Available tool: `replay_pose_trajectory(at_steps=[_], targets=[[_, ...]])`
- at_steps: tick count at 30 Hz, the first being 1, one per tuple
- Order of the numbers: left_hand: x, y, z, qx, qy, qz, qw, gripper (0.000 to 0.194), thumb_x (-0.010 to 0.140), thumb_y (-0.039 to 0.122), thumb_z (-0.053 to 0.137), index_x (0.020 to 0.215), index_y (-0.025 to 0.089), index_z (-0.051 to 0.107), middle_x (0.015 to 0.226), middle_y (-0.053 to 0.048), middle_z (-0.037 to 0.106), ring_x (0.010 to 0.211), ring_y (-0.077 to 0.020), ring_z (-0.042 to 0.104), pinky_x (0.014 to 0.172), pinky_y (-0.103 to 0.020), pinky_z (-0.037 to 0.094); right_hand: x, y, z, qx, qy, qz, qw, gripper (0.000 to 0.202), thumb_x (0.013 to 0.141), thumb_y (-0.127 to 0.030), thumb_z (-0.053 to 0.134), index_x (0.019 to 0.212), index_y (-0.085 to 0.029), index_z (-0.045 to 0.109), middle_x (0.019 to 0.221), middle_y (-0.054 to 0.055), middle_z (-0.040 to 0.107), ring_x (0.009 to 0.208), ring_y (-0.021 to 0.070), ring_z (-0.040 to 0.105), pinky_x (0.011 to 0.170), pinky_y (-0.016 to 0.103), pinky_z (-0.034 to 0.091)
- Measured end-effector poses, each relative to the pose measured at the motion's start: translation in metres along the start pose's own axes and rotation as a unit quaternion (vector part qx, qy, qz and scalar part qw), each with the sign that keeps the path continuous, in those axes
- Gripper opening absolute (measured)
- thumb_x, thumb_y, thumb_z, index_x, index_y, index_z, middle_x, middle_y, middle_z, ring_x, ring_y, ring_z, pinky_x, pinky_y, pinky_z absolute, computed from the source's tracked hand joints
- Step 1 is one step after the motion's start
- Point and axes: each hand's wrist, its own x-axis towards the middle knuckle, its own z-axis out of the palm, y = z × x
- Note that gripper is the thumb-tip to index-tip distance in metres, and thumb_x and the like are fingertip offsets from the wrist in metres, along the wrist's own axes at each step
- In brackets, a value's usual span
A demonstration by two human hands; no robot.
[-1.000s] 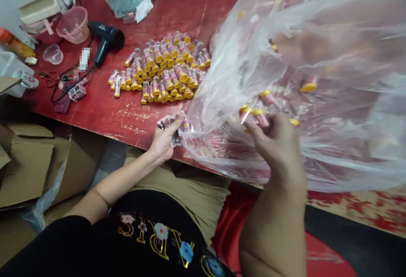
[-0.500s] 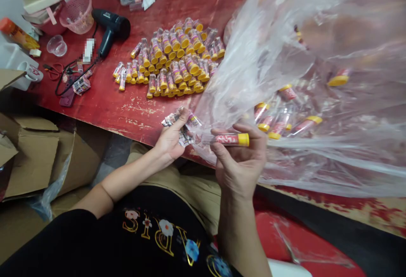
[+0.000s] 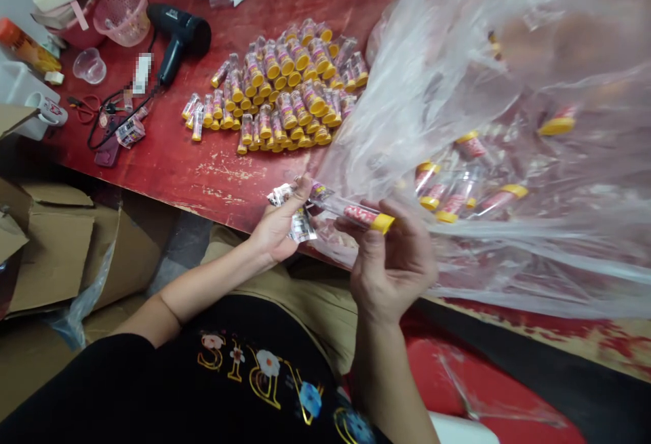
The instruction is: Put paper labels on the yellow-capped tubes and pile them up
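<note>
My left hand (image 3: 279, 227) grips a small bunch of printed plastic sleeves (image 3: 301, 222) near the table's front edge. One sleeve (image 3: 320, 192) sticks out from its fingertips toward the right. My right hand (image 3: 394, 254) pinches a clear tube (image 3: 360, 215) with red and white contents by its yellow-capped end. The tube's clear end meets the opening of that sleeve; how far it is inside is hard to tell. Beyond the hands, a stacked pile of yellow-capped tubes (image 3: 285, 91) lies on the red table (image 3: 203, 166).
A large clear plastic bag (image 3: 397, 112) with loose tubes covers the right side. At the back left are a hair dryer (image 3: 178, 34), a pink basket (image 3: 122, 13), a mug (image 3: 47, 108) and red-handled scissors (image 3: 85, 109). Cardboard boxes (image 3: 55, 254) stand at the lower left.
The tube in my right hand has tilted, and its clear end now meets the sleeve at my left fingertips. My right fingers have shifted to the capped end.
</note>
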Motion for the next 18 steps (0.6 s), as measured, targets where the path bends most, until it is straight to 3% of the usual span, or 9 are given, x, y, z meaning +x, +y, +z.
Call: replay_pose_trajectory(at_steps=[3, 6, 12, 14, 16, 18], targets=[[-0.001, 0.003, -0.004, 0.020, -0.005, 0.015, 1.000, 0.043, 0.064, 0.028, 0.103, 0.090, 0.016, 0.071, 0.080, 0.003, 0.070, 0.066, -0.0083, 0.061, 0.059, -0.022, 0.044, -0.004, -0.002, -0.013, -0.022, -0.068, -0.007, 0.997, 0.035, 0.100, -0.037, 0.069, 0.133, -0.027, 0.075, 0.132, 0.010, 0.077, 0.120, 0.0300, 0.077, 0.103, 0.055, 0.067], [-0.003, 0.004, -0.007, 0.056, -0.002, 0.026, 0.998, 0.048, 0.059, 0.030, 0.106, 0.088, 0.015, 0.070, 0.075, 0.002, 0.069, 0.063, -0.0082, 0.060, 0.056, -0.022, 0.042, -0.005, -0.004, -0.021, -0.077, -0.120, -0.050, 0.989, 0.027, 0.098, -0.028, 0.071, 0.123, -0.030, 0.082, 0.126, 0.009, 0.081, 0.120, 0.0296, 0.077, 0.106, 0.055, 0.065], [-0.006, -0.002, -0.011, 0.084, -0.004, 0.063, 0.994, 0.056, 0.054, 0.042, 0.107, 0.089, 0.015, 0.071, 0.082, 0.000, 0.075, 0.060, -0.0080, 0.060, 0.058, -0.023, 0.047, -0.013, 0.000, -0.011, -0.121, -0.034, -0.141, 0.982, 0.035, 0.093, -0.017, 0.075, 0.123, -0.033, 0.082, 0.111, 0.005, 0.083, 0.102, 0.0255, 0.080, 0.096, 0.049, 0.068], [-0.006, -0.004, -0.012, 0.088, -0.011, 0.058, 0.994, 0.057, 0.055, 0.046, 0.106, 0.089, 0.015, 0.072, 0.083, -0.001, 0.076, 0.063, -0.0099, 0.063, 0.061, -0.025, 0.049, -0.014, 0.005, -0.009, -0.115, -0.043, -0.124, 0.985, 0.043, 0.093, -0.020, 0.075, 0.134, -0.034, 0.077, 0.125, 0.008, 0.080, 0.112, 0.0268, 0.078, 0.096, 0.048, 0.068], [-0.006, -0.004, -0.013, 0.096, -0.019, 0.049, 0.994, 0.058, 0.054, 0.049, 0.106, 0.085, 0.015, 0.071, 0.078, -0.001, 0.074, 0.061, -0.0101, 0.062, 0.060, -0.026, 0.049, -0.012, 0.010, -0.009, -0.120, -0.103, -0.116, 0.981, 0.052, 0.095, -0.024, 0.073, 0.145, -0.035, 0.069, 0.145, 0.010, 0.072, 0.132, 0.0301, 0.072, 0.105, 0.053, 0.065], [-0.007, -0.004, -0.014, 0.109, -0.026, 0.039, 0.993, 0.060, 0.050, 0.052, 0.106, 0.080, 0.015, 0.070, 0.072, 0.001, 0.070, 0.058, -0.0090, 0.059, 0.057, -0.025, 0.047, -0.008, 0.014, -0.009, -0.128, -0.152, -0.136, 0.971, 0.051, 0.098, -0.024, 0.068, 0.147, -0.036, 0.067, 0.151, 0.009, 0.069, 0.142, 0.0310, 0.066, 0.116, 0.059, 0.058]])
